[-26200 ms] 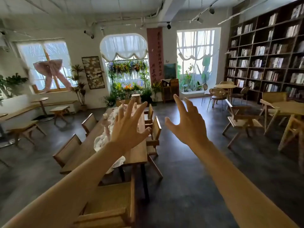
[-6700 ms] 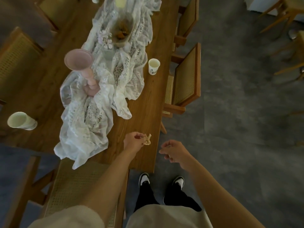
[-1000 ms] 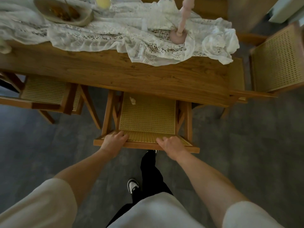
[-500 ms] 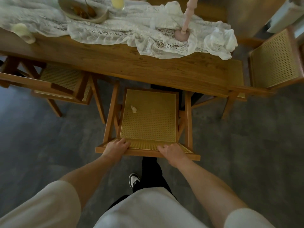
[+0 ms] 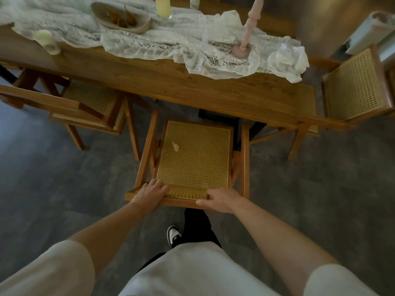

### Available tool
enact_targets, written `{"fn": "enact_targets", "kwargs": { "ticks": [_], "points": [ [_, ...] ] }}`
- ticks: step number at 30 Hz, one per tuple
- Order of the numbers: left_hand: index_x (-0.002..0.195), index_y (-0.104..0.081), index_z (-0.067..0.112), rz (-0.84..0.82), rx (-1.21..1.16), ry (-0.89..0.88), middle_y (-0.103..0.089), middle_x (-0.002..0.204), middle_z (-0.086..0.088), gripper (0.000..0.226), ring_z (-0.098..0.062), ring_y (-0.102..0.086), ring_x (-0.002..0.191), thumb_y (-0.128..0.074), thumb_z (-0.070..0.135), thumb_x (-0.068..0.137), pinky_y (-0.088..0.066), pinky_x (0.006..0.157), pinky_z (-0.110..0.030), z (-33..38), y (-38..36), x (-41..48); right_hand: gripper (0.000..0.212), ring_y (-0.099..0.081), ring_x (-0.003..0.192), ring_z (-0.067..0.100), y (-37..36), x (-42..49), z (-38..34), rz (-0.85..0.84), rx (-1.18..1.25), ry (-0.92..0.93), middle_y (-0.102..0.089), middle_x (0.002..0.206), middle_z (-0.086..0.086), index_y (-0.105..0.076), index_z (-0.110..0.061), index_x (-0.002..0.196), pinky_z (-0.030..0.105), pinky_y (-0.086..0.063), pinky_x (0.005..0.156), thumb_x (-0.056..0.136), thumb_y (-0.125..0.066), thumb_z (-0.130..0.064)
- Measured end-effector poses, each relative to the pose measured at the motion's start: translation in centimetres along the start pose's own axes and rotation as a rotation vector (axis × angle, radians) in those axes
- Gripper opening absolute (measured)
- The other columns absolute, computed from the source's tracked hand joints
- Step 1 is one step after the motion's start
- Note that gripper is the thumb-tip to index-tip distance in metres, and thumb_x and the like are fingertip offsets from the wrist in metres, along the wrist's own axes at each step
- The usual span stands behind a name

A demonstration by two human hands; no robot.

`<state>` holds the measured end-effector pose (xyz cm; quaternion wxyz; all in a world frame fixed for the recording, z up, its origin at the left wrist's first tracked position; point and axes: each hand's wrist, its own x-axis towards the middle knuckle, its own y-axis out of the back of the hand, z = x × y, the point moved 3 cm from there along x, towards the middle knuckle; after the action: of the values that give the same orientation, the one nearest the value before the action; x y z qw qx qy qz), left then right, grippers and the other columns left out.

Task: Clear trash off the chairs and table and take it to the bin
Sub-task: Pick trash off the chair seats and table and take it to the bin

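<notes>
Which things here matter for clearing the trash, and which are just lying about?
Job in hand: crumpled scrap on the chair seat; left hand and right hand holding that chair's back rail; pale cup on the table, possibly trash.
Lying about: lace cloth; bowl; pink candlestick.

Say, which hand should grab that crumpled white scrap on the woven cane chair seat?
Probably the left hand: the crumpled white scrap lies on the woven cane seat's left half; the right hand is farther.
</notes>
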<state>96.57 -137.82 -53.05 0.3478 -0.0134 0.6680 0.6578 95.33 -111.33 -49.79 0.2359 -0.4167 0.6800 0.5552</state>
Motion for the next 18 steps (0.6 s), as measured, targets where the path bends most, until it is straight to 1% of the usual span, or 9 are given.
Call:
{"fn": "enact_targets", "kwargs": {
  "ticks": [1, 3, 5, 6, 9, 12, 14, 16, 18],
  "points": [
    [0.134, -0.045, 0.021, 0.012, -0.015, -0.019, -0.046, 0.131, -0.004, 0.052, -0.024, -0.047, 0.123, -0.067, 0.042, 0.092, -0.046, 0.101, -0.042, -0.2, 0.0, -0.1, 0.084, -0.056, 0.126, 0.029, 0.5, 0.1, -0.1, -0.021, 0.131, -0.033, -0.06, 0.14, 0.008, -0.06, -0.016, 0.134, 0.042, -0.046, 0.099, 0.09, -0.034, -0.083],
    [0.131, -0.049, 0.02, 0.039, -0.071, -0.058, -0.048, 0.127, -0.003, 0.065, -0.022, -0.048, 0.119, -0.061, 0.065, 0.087, -0.045, 0.101, -0.04, -0.7, 0.2, -0.3, 0.085, -0.052, 0.133, 0.03, 1.2, 0.4, -0.3, -0.021, 0.277, -0.068, -0.056, 0.146, 0.009, -0.058, -0.013, 0.14, 0.044, -0.042, 0.107, 0.095, -0.029, -0.079],
    [0.124, -0.053, 0.018, 0.087, -0.142, -0.091, -0.051, 0.118, 0.0, 0.075, -0.02, -0.051, 0.109, -0.054, 0.079, 0.08, -0.046, 0.097, -0.037, -0.9, 0.5, -0.6, 0.082, -0.051, 0.134, 0.031, 1.2, 0.7, -0.4, -0.02, 0.276, -0.077, -0.055, 0.146, 0.011, -0.059, -0.01, 0.138, 0.045, -0.041, 0.109, 0.098, -0.028, -0.074],
    [0.119, -0.054, 0.018, 0.11, -0.17, -0.097, -0.052, 0.113, 0.001, 0.075, -0.018, -0.052, 0.103, -0.05, 0.081, 0.08, -0.047, 0.092, -0.035, -1.1, 0.7, -0.8, 0.081, -0.051, 0.135, 0.031, 1.1, 1.0, -0.4, -0.025, 0.252, -0.077, -0.055, 0.147, 0.012, -0.059, -0.009, 0.138, 0.045, -0.041, 0.109, 0.099, -0.028, -0.073],
    [0.101, -0.055, 0.021, 0.137, -0.342, -0.013, -0.054, 0.097, 0.006, 0.055, -0.013, -0.054, 0.087, -0.045, 0.074, 0.091, -0.047, 0.076, -0.027, -1.4, 1.1, -0.3, 0.079, -0.048, 0.138, 0.031, 1.1, 2.2, -0.7, -0.062, 0.166, -0.078, -0.05, 0.153, 0.012, -0.055, -0.01, 0.144, 0.045, -0.04, 0.112, 0.101, -0.028, -0.071],
    [0.087, -0.053, 0.023, 0.124, -0.517, 0.208, -0.058, 0.085, 0.009, 0.037, -0.013, -0.059, 0.076, -0.047, 0.057, 0.1, -0.051, 0.067, -0.032, -1.8, 1.3, 1.0, 0.074, -0.048, 0.138, 0.032, 1.6, 3.9, -0.7, -0.103, 0.096, -0.069, -0.049, 0.154, 0.013, -0.051, -0.011, 0.148, 0.042, -0.041, 0.111, 0.102, -0.032, -0.067],
    [0.087, -0.058, 0.023, 0.115, -0.611, 0.387, -0.063, 0.078, 0.007, 0.031, -0.013, -0.062, 0.069, -0.048, 0.049, 0.102, -0.054, 0.062, -0.035, -2.4, 1.1, 2.0, 0.066, -0.054, 0.129, 0.032, 2.2, 5.4, -0.6, -0.133, 0.074, -0.056, -0.055, 0.147, 0.014, -0.056, -0.011, 0.141, 0.04, -0.046, 0.104, 0.103, -0.038, -0.062],
    [0.086, -0.062, 0.025, 0.08, -0.751, 0.525, -0.065, 0.073, 0.004, 0.025, -0.013, -0.063, 0.063, -0.051, 0.042, 0.101, -0.05, 0.054, -0.031, -2.8, 1.0, 3.1, 0.058, -0.058, 0.117, 0.03, 2.7, 7.1, -0.4, -0.159, 0.102, -0.051, -0.06, 0.135, 0.012, -0.059, -0.012, 0.133, 0.04, -0.049, 0.097, 0.103, -0.041, -0.058],
    [0.083, -0.064, 0.02, 0.04, -0.922, 0.623, -0.066, 0.073, 0.002, 0.023, -0.014, -0.062, 0.061, -0.054, 0.035, 0.098, -0.047, 0.052, -0.028, -3.2, 1.1, 4.6, 0.053, -0.059, 0.112, 0.028, 3.6, 8.9, -0.3, -0.168, 0.171, -0.057, -0.062, 0.128, 0.009, -0.059, -0.012, 0.128, 0.041, -0.051, 0.095, 0.103, -0.043, -0.056]
  ]
}}
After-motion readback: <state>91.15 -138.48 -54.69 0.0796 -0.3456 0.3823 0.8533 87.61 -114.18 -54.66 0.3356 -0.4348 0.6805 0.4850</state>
